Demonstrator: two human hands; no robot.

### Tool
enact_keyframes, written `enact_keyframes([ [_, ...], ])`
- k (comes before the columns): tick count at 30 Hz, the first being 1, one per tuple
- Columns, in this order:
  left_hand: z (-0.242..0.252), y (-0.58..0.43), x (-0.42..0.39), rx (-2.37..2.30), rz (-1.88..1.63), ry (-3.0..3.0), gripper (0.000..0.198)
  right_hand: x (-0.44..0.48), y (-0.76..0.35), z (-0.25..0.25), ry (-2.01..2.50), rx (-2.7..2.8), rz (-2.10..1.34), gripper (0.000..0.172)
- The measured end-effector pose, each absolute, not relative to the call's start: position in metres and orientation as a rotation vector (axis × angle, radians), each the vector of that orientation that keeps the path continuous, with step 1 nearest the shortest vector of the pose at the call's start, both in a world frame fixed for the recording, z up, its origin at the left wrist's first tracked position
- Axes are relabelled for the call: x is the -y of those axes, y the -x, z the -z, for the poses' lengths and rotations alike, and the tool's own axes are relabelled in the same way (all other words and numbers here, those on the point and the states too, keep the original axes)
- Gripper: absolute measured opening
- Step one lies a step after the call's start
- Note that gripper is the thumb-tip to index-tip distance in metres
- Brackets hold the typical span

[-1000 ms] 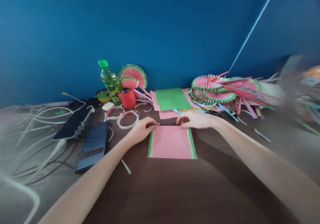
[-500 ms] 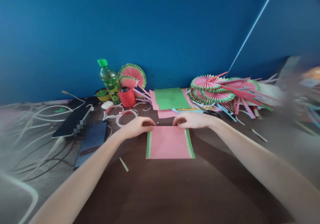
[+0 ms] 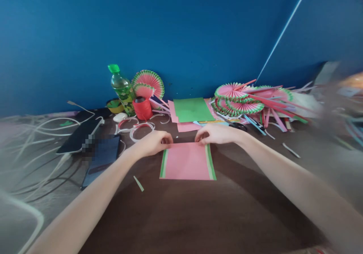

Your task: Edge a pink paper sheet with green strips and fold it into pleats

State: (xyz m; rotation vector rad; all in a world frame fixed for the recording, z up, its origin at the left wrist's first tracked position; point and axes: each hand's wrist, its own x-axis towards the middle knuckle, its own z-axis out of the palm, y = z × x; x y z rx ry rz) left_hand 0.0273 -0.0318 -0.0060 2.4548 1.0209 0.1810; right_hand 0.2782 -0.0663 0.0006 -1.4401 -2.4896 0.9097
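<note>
A sheet of pink paper with green and pale strips down its two sides lies on the dark brown table. My left hand pinches the far left corner of the sheet, thumb and fingers closed. At the far right corner, my right hand grips the same edge in a similar pinch. Fingertips hide part of both corners. Just behind the hands, a green sheet rests on top of pink sheets.
Folded pink-and-green paper fans and paper strips pile up at the right, near scissors. A green-capped bottle, a red spool and tape rings stand at the back left. Leftward are a phone, cables and a paper scrap.
The near edge of the pink sheet has shifted slightly left, with both hands still on its far corners. The whole view has moved a little.
</note>
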Motion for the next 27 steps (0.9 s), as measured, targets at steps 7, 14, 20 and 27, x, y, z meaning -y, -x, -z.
enact_keyframes([
  [7,0.005,-0.028,0.033,-1.036,-0.167,-2.41,0.012,0.069,-0.283,-0.007,1.416,2.456,-1.132,0.029],
  [14,0.004,-0.027,0.031,-1.048,-0.105,-2.424,0.01,0.07,-0.277,0.002,1.451,2.512,-0.896,0.025],
  [20,0.004,-0.023,0.028,-1.048,-0.093,-2.512,0.015,0.073,-0.272,0.003,1.493,2.53,-0.726,0.019],
  [27,0.002,-0.026,0.032,-1.071,-0.085,-2.625,0.012,0.075,-0.27,0.005,1.516,2.611,-0.449,0.014],
])
